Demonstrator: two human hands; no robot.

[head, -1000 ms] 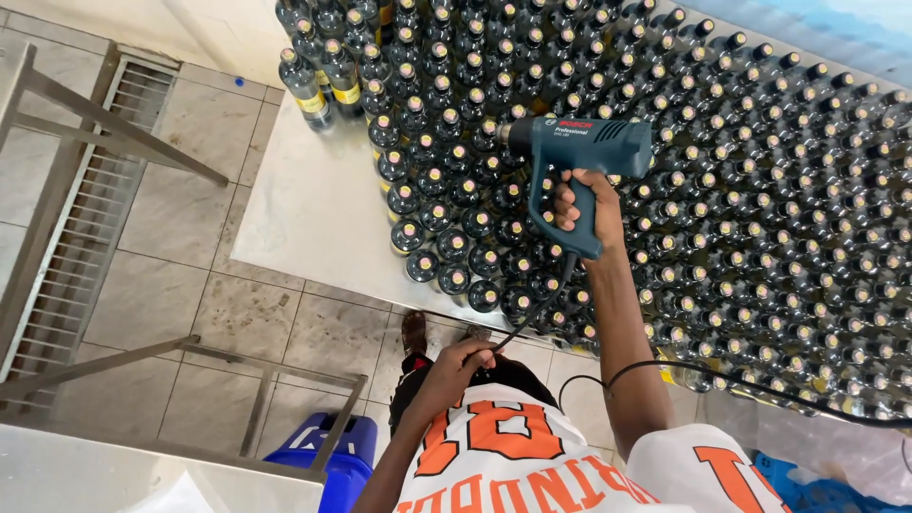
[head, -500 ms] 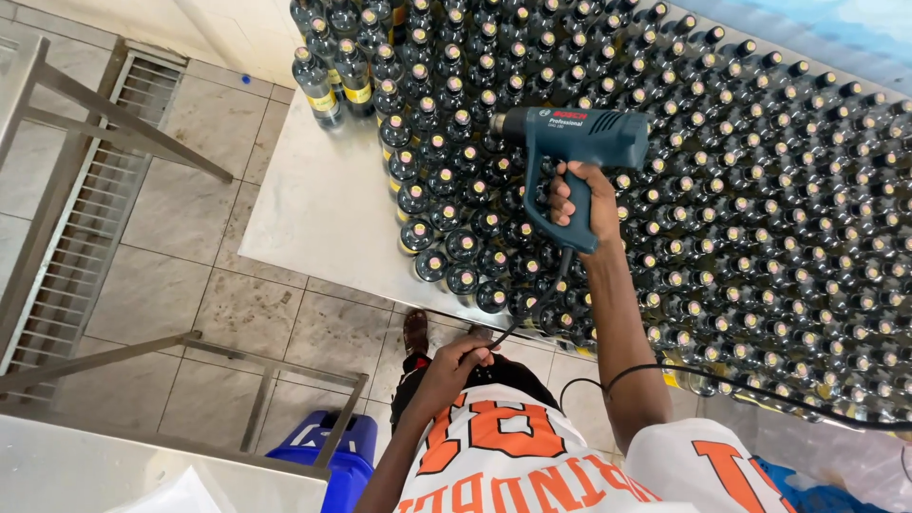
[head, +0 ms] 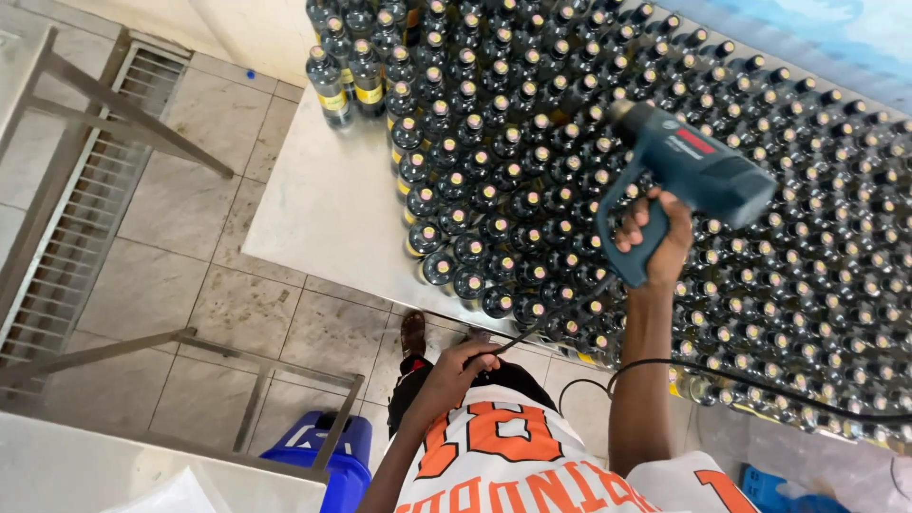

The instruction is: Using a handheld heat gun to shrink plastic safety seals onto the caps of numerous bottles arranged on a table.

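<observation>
Right hand [head: 654, 237] grips the heat gun [head: 692, 171] over bottles [head: 532, 190] at 12 o'clock; left hand [head: 461, 366], fingers closed, pinches its cord [head: 541, 323].

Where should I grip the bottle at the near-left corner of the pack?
Grip the corner bottle at its neck just under the cap, coming from the left over the bare table. Other bottles crowd its right and far sides, so only the left and near sides are open; the narrow neck suits a hand.

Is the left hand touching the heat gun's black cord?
Touching. The head view shows the left hand closed around the black cord, which runs up to the blue heat gun gripped by the right hand.
</observation>
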